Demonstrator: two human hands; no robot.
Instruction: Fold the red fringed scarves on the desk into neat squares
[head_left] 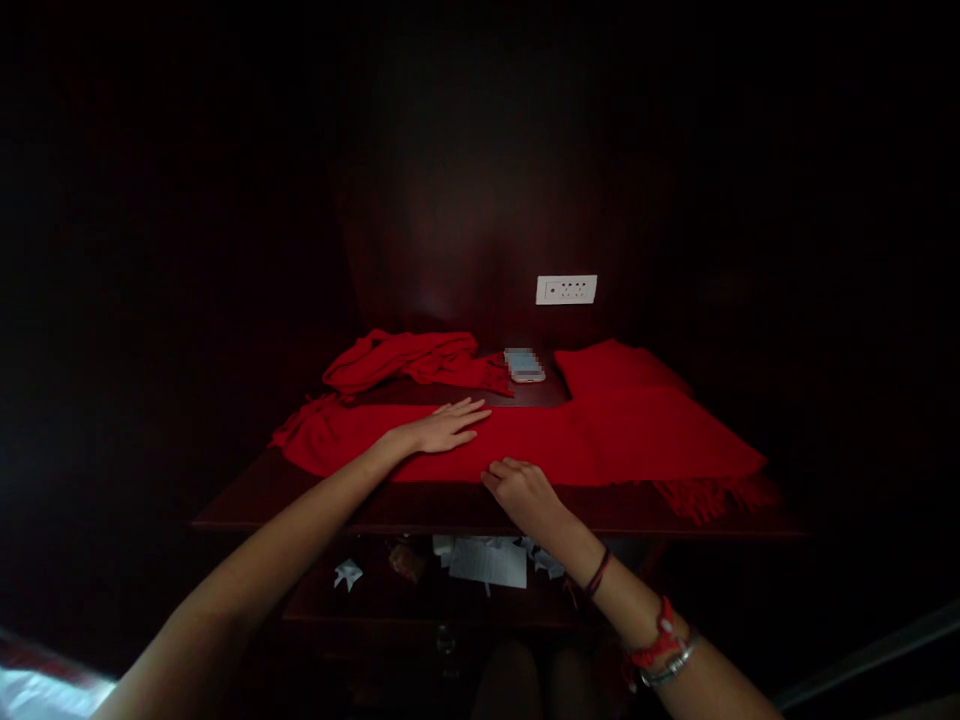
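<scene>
A red fringed scarf [570, 440] lies spread across the dark wooden desk, its right part turned back toward the wall and tassels hanging at the front right. My left hand [442, 426] rests flat on the cloth with its fingers spread. At the scarf's near edge is my right hand [520, 484], fingers curled and pressed together on the hem; how much cloth is pinched is partly hidden. Behind the left hand lies a second, bunched red scarf [405, 358], also fringed.
A phone [525, 365] lies at the back of the desk [465, 515], below a white wall socket [566, 290]. The shelf beneath holds papers [489, 562], a crumpled white scrap [347, 574] and a small brownish packet [406, 563]. Dark panels surround the desk.
</scene>
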